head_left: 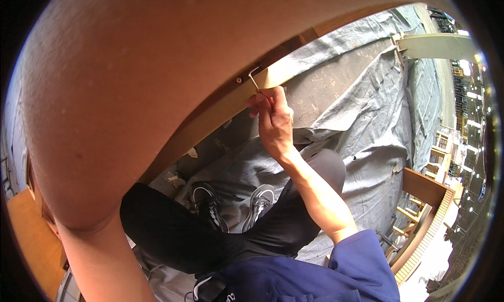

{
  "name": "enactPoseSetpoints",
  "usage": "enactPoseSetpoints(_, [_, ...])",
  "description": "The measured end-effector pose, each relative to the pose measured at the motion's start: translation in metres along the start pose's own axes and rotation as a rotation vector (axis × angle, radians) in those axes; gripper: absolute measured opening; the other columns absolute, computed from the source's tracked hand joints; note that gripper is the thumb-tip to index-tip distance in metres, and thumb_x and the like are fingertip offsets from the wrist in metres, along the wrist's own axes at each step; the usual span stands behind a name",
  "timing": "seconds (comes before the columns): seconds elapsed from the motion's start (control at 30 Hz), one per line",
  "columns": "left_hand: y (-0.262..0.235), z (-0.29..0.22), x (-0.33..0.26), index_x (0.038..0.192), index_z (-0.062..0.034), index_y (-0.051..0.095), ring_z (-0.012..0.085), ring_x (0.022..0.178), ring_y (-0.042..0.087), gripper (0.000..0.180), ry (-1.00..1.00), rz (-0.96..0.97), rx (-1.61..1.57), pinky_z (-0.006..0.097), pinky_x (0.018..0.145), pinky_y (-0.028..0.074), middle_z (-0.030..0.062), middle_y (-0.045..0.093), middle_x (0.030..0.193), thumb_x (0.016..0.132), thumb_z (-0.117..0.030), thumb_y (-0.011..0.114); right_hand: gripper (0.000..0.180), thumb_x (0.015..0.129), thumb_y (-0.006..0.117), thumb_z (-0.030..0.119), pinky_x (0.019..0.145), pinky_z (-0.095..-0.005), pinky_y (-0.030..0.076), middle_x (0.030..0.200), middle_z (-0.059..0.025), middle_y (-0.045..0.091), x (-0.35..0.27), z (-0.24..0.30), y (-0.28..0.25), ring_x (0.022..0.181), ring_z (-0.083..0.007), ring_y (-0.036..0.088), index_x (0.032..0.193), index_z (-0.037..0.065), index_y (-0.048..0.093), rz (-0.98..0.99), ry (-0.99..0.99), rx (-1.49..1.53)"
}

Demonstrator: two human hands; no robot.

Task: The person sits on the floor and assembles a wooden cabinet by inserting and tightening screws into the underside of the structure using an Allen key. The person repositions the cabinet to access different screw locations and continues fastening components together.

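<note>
My right hand (275,118) is closed on a thin L-shaped hex key (254,80), pinching its long leg between fingers and thumb. The key's bent short end points up at the edge of a curved wooden rail (220,115). Beside it, a small bolt head (239,81) shows in the rail's dark inner face. Very close to the camera, my left arm (121,92) sweeps across the left and top, covering much of the rail. My left hand lies out of sight, so what it touches cannot be seen.
Crumpled grey cloth (362,123) covers the floor around my shoes (257,205). A curved wooden frame part (428,192) stands at the right. A pale beam (436,46) juts in at the far right. An orange-brown wooden panel (31,239) is at the left edge.
</note>
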State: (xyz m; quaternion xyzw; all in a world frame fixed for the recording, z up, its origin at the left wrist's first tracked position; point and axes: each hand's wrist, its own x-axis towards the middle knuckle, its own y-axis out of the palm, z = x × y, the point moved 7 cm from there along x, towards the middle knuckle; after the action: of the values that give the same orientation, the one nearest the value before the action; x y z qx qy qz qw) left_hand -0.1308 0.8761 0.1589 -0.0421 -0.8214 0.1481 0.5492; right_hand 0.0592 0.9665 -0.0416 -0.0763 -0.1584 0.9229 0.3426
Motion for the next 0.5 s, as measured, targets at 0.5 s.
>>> enactPoseSetpoints(0.5, [-0.007, 0.002, 0.0, 0.17, -0.0053, 0.031, 0.0338, 0.141, 0.055, 0.094, 0.017, 0.019, 0.025, 0.049, 0.111, 0.054, 0.0199, 0.04, 0.161, 0.103, -0.049, 0.081, 0.011, 0.116, 0.05, 0.003, 0.073, -0.0408, 0.063, 0.101, -0.0164, 0.082, -0.013, 0.011, 0.015, 0.086, -0.028, 0.082, 0.124, 0.001, 0.057, -0.17, 0.0, -0.041])
